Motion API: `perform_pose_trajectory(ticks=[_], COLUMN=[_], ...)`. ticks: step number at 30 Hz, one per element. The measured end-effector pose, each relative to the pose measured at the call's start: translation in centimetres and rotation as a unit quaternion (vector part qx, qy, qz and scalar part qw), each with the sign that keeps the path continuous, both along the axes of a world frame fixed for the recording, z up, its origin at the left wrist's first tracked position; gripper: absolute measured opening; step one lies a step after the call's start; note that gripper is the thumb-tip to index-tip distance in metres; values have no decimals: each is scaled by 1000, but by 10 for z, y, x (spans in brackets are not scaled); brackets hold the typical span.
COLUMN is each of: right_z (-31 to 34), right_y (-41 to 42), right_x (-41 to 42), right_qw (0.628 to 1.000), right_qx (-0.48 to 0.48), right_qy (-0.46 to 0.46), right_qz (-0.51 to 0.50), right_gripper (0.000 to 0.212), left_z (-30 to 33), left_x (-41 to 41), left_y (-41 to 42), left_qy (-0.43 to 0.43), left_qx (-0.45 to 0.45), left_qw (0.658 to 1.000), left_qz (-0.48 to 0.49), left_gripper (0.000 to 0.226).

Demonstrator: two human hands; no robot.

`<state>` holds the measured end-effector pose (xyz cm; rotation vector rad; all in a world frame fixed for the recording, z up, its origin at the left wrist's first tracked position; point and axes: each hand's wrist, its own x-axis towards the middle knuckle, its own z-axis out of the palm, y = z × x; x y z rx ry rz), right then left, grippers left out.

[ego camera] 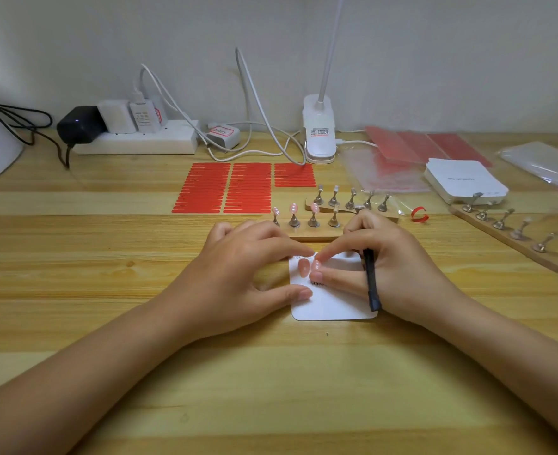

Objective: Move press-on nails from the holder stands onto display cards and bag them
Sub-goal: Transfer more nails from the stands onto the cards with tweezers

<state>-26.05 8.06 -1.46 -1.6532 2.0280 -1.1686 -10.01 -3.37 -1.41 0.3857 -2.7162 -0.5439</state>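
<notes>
Worktop [106,290] of pale striped wood planks fills the view, smooth and lightly knotted. At its centre lies a white display card [333,303] with rounded corners, matte paper with a little print. Behind it stands a wooden holder stand [307,236] carrying small metal pegs; three pegs hold glossy pink press-on nails [293,209], the fourth looks bare. Sheets of red adhesive strips [225,188] lie farther back.

A person's left hand [238,267] rests on the card's left edge, forefinger and thumb extended flat to steady it. The right hand [379,267] pinches a pink nail [317,266] between forefinger and thumb, setting it on the card just beside one already stuck [303,266], while its other fingers curl round a thin black tool [371,284].

Likely risks: the nail is small and slick, so it could land crooked or touching its neighbour; the tool could nudge the card, and the light paper could slide if the left hand lifts.
</notes>
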Motion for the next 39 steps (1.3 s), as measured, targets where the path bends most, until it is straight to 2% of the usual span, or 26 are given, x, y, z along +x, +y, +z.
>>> perform_pose_trajectory(ticks=[4, 12, 17, 19, 21, 22, 26, 29, 31, 33, 37, 39], right_z=[-2, -3, -2, -1, 3, 5, 17, 17, 14, 14, 15, 14], right_y=[-1, -1, 0, 2, 4, 7, 16, 18, 18, 19, 19, 19], right_x=[-1, -3, -3, -1, -1, -2, -12, -13, -13, -12, -8, -8], right_qw=[1000, 1000, 1000, 1000, 995, 990, 964, 971, 977, 977, 979, 978], right_qx=[1, 2, -1, -27, -94, -134, -248, -218, -190, -180, -106, -77], right_qy=[-6, -3, -4, -6, 3, 10, -29, -60, -81, -112, -173, -190], right_qz=[1, 6, 3, -1, -22, -41, -90, -73, -52, -23, 23, 30], right_gripper=[37, 34, 43, 35, 15, 16, 51, 68, 72, 61, 19, 18], left_z=[0, -1, -2, -2, -3, -3, -4, -4, -4, -4, -5, -5], left_x=[0, 0, 0, 0, 0, 0, 0, 1, 1, 1, 1, 0], left_y=[1, 0, 0, -1, -1, -2, -3, -3, -3, -3, -3, -3], left_qy=[-14, -15, -8, -5, -4, -6, -15, -16, -11, -7, 7, 5], left_qx=[-34, -36, -33, -26, -17, -12, -2, -2, -1, -2, 6, 12], left_qw=[999, 999, 999, 999, 1000, 1000, 1000, 1000, 1000, 1000, 1000, 1000], left_qz=[-15, -21, -21, -21, -20, -18, -11, -8, -7, -7, -4, -1], left_gripper=[47, 41, 41, 41, 41, 39, 37, 40, 42, 43, 55, 56])
